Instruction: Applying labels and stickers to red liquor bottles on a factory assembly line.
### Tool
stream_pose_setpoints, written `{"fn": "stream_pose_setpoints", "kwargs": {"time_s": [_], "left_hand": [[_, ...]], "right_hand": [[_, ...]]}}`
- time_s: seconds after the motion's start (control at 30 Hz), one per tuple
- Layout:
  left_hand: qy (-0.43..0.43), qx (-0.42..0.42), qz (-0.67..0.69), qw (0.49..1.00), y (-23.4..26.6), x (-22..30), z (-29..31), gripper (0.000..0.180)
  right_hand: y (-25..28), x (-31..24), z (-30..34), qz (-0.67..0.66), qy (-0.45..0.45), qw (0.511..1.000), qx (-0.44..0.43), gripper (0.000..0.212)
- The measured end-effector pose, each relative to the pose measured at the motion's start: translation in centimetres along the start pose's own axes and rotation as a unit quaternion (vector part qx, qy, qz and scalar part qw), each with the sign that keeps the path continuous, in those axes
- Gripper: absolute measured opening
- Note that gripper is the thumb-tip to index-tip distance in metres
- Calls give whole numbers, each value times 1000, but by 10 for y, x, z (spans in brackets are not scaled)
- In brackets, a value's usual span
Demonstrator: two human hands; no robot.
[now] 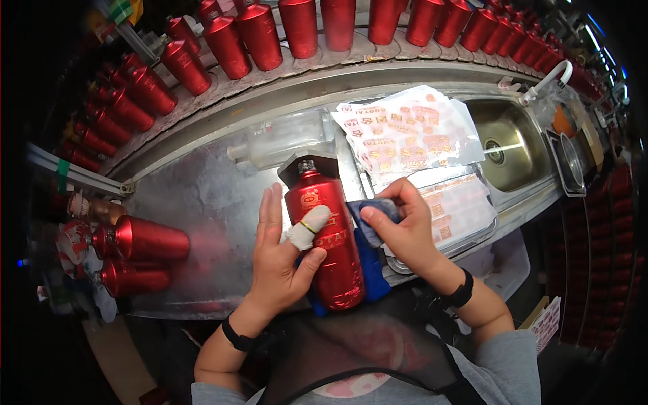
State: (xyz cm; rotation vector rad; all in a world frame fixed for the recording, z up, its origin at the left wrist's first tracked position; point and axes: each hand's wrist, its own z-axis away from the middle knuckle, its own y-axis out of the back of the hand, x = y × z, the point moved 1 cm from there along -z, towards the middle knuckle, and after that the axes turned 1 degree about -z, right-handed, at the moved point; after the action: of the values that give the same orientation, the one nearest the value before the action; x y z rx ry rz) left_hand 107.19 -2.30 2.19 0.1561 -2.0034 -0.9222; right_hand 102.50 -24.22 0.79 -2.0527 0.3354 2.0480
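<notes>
A glossy red bottle [325,253] with gold print and a metallic screw neck lies in front of me. Its neck end rests in a black angular support [289,174], and blue cloth [370,260] shows under its base. My left hand [278,263] lies along the bottle's left side, fingers stretched out; the thumb and a finger in a white wrap [310,227] touch the bottle. Between thumb and fingers of my right hand [408,229] is a folded dark blue cloth [370,216], close to the bottle's right side. The hand hides part of it.
Printed transfer sheets [412,131] lie right of the bottle, with another stack [455,209] nearer me. Beyond is a clear bottle [287,138]. Red bottles [152,237] lie at left; several more stand on a conveyor [270,77] behind. A sink [506,158] is at right.
</notes>
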Motion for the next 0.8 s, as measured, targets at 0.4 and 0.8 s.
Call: {"fn": "stream_pose_setpoints", "kwargs": {"time_s": [0.4,0.8], "left_hand": [[-76,-99,-133,983,13,16,-5,32],[30,-11,-74,997,10,-5,45,42]], "right_hand": [[4,17,16,5,-43,999,8,24],[-2,1,19,36,-29,999,1,24]]}}
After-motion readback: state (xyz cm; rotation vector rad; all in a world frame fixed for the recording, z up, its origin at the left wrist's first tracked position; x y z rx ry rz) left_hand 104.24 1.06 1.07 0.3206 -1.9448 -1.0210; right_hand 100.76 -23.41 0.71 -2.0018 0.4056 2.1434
